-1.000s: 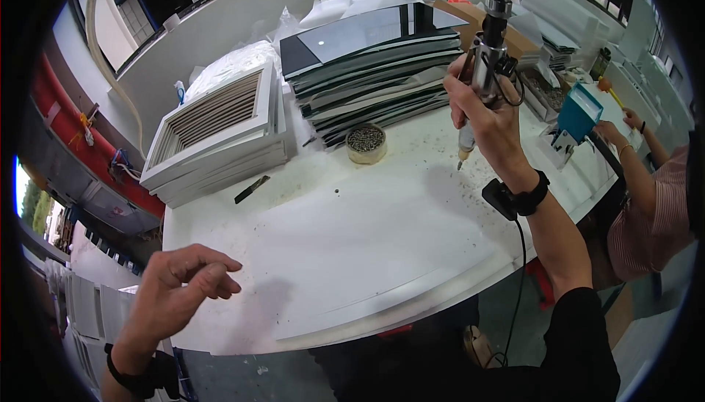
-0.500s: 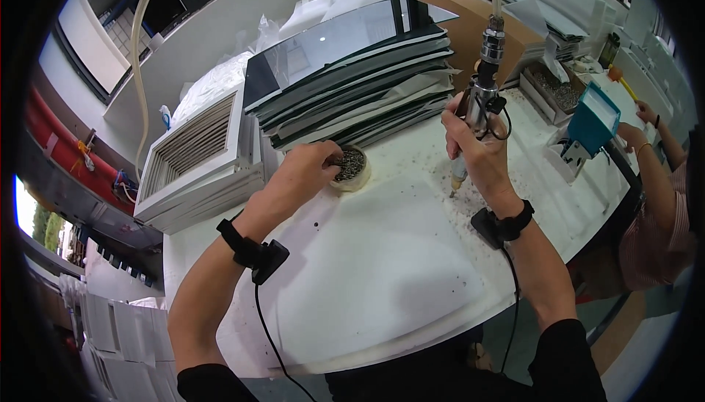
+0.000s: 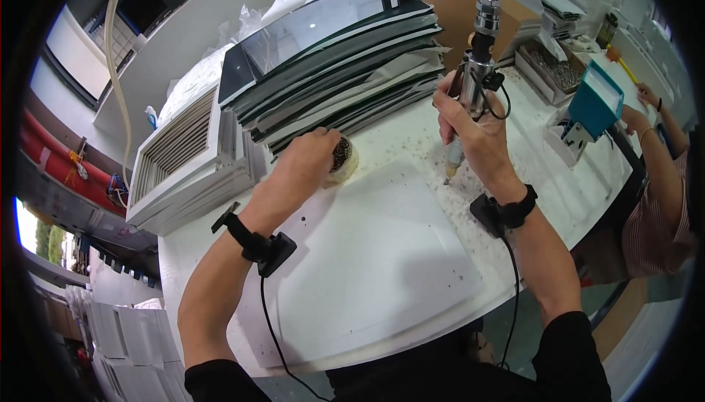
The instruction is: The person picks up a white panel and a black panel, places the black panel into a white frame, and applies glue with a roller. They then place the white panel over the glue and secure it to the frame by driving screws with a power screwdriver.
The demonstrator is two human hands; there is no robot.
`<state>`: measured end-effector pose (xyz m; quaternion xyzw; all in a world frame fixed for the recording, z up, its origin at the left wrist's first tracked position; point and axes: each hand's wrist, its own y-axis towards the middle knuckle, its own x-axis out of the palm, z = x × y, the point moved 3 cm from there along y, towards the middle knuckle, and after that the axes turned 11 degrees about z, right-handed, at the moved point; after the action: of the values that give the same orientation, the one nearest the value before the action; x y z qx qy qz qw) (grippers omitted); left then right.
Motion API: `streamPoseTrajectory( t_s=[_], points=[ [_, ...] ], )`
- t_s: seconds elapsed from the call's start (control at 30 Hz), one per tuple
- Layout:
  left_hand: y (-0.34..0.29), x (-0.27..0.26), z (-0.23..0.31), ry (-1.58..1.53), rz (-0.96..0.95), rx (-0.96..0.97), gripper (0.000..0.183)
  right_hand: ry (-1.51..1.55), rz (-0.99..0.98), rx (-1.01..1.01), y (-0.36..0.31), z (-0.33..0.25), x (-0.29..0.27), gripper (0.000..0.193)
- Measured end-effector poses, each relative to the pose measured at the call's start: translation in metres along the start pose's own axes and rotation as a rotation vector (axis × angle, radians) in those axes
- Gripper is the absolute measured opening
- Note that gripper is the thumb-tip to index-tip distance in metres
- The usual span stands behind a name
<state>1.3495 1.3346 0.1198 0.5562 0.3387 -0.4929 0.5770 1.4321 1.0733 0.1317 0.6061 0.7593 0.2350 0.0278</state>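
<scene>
A round, pale tub (image 3: 344, 175) of small dark metal fasteners, seemingly screws, stands on the white worktable near the stacked panels. My left hand (image 3: 302, 161) is closed at its left rim, covering part of the opening; the fingertips are hidden behind the hand and rim. To the right, my right hand (image 3: 479, 136) grips an upright air screwdriver (image 3: 470, 92) hanging from a hose. Its bit points down, just above or touching the tabletop; I cannot tell which. A large white panel (image 3: 360, 270) lies flat in front of me, below both hands.
Behind the tub rises a stack of dark glossy panels (image 3: 345, 71). White louvred frames (image 3: 176, 152) stand at left. At right are a box of metal pieces (image 3: 547, 71), a teal device (image 3: 596, 101) and another person's hand (image 3: 635, 123). Small bits litter the table.
My left hand has gone from fingers dipped in the tub to its left rim, covering more of the opening. The right hand still holds the screwdriver. The whole view has shifted slightly.
</scene>
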Motion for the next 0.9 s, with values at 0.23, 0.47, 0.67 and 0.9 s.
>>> streamPoseTrajectory(
  t_s=[0.23, 0.47, 0.67, 0.9],
  points=[
    [0.0, -0.002, 0.001, -0.03, 0.012, -0.077, 0.012, 0.042, 0.042, 0.02, -0.001, 0.003, 0.0, 0.016],
    [-0.013, -0.02, 0.017, -0.156, 0.065, -0.113, 0.009, -0.008, 0.013, -0.007, -0.003, 0.002, 0.001, 0.013],
    [-0.08, -0.024, 0.071, -0.356, -0.018, -0.158, 0.011, -0.014, 0.026, -0.04, -0.002, 0.002, -0.003, 0.012],
    [-0.113, -0.015, 0.079, -0.204, -0.027, -0.178, 0.013, -0.021, 0.02, -0.098, 0.0, 0.004, -0.001, 0.009]
  ],
)
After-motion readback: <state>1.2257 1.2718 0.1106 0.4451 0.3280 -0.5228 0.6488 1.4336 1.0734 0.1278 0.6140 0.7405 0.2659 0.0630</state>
